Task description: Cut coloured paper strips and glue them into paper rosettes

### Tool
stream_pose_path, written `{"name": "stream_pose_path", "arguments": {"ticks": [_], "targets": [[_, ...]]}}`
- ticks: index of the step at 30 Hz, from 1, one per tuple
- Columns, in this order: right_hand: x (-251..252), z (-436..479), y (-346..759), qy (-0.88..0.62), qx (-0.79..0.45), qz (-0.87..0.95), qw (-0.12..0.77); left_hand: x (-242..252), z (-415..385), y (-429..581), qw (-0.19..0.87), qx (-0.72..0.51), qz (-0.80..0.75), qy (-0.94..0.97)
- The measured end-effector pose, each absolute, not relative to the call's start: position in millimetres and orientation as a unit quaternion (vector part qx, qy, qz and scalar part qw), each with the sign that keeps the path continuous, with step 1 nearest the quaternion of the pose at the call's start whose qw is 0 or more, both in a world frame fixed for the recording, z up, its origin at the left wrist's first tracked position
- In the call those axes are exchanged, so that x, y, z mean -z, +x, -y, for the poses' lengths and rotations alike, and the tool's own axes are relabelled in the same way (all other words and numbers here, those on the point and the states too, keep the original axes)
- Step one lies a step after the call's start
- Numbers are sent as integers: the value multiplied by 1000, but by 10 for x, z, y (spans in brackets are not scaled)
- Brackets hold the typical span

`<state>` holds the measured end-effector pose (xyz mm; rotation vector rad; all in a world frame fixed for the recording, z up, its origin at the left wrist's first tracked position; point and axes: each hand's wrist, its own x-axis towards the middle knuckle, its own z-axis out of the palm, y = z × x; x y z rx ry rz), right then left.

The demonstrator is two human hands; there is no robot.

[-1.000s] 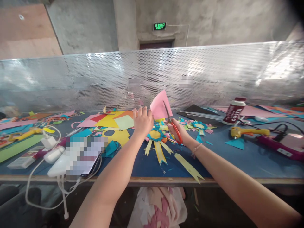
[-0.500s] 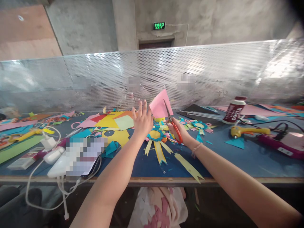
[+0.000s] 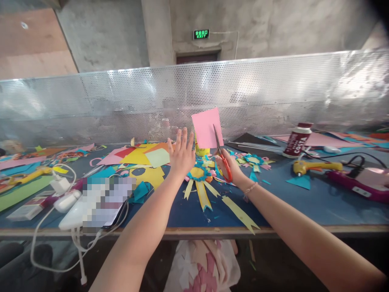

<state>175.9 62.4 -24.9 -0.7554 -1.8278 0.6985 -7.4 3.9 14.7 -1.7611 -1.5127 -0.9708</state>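
Observation:
My left hand (image 3: 181, 154) is raised over the table with its fingers stretched out and apart, just left of a pink paper sheet (image 3: 206, 127). The sheet stands upright, and I cannot tell whether my thumb touches it. My right hand (image 3: 231, 168) grips red-handled scissors (image 3: 224, 162), whose blades point up and lie against the sheet's right edge. Below both hands a blue and yellow paper rosette (image 3: 197, 174) with yellow ribbon tails lies on the blue table (image 3: 304, 202).
Coloured paper scraps (image 3: 142, 156) litter the table's left and middle. White chargers and cables (image 3: 68, 200) lie front left. A brown bottle (image 3: 296, 141), a yellow glue gun (image 3: 316, 166) and a purple tool (image 3: 355, 182) are at the right. A perforated metal screen (image 3: 273, 93) runs along the back.
My left hand went from closed on the pink sheet to open with fingers spread. The sheet now stands more upright and higher, with the scissors against it.

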Motion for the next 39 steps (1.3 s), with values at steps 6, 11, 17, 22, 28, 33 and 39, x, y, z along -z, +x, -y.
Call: {"name": "stream_pose_path", "arguments": {"ticks": [6,11,17,22,28,33,39], "targets": [[184,-516,1761,-318,-259,770,489,-144,-118,-87,188,438,546,-689],[183,-511,1770,-330,-221,777,488,-181,-208,-157,-95,539,436,-714],[212,-552,1779,-326,-213,783,484,-243,-108,-227,-180,573,398,-694],[184,-539,1787,-329,-191,790,481,-266,-93,-254,-207,580,385,-688],[178,-526,1780,-327,-194,789,483,-281,-92,-254,-296,627,361,-624],[175,-519,1779,-310,-187,795,487,-284,-76,-219,-540,648,179,-507],[196,-554,1779,-309,-182,795,490,-236,-189,-230,-609,662,151,-410]]}}
